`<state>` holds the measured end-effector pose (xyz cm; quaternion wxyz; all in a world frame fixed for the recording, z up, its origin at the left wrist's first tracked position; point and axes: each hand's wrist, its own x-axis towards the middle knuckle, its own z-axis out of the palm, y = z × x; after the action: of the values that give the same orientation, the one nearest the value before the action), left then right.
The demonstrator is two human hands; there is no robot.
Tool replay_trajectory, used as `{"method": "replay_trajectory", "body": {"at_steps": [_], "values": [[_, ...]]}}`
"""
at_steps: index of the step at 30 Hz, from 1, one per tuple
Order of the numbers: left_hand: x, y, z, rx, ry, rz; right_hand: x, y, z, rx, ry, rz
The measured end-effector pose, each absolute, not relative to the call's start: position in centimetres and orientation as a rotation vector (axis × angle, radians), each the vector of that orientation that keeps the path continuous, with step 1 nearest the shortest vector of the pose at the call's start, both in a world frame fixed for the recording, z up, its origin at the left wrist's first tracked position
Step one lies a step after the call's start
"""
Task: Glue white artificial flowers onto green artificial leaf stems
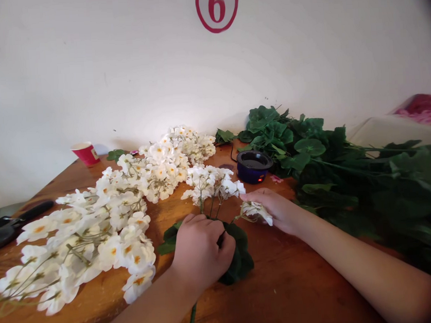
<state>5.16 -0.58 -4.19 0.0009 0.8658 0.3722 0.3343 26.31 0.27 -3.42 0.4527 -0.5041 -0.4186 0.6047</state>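
"One white-flowered spray was being handled; where was it placed?"

"Over the wooden worktop, it was held in front of the blue pot and to its left."

"How was it gripped?"

"By the left hand, whose fingers were curled narrowly about its stem, among dark green leaves; mostly the back of that hand was shown. The right hand was placed nearer the pot, in front of it, with one white cluster against the fingers; whether that cluster was pinched or merely touched could not be told."

"And what was arranged around the pot?"

"To its left, a pile of white flowers was spread, and farther left a red paper cup and a black-handled tool were set down. To its right and behind it, green foliage was heaped. On its front, a red light was lit."
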Motion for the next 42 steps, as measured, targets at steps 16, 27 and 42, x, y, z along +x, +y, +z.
{"method": "replay_trajectory", "body": {"at_steps": [16, 27, 42], "values": [[5.3, -0.6, -4.2, 2.786, 1.158, 1.014, 26.4, 0.3, -3.0, -1.305, -1.101, 1.468], [5.2, -0.6, -4.0, 2.912, 1.078, 0.908, 27.5, 0.3, -2.5, -1.375, -1.222, 1.359], [5.3, -0.5, -4.1, 2.954, 1.058, 0.897, 27.4, 0.5, -2.8, -1.337, -1.123, 1.506]]}}
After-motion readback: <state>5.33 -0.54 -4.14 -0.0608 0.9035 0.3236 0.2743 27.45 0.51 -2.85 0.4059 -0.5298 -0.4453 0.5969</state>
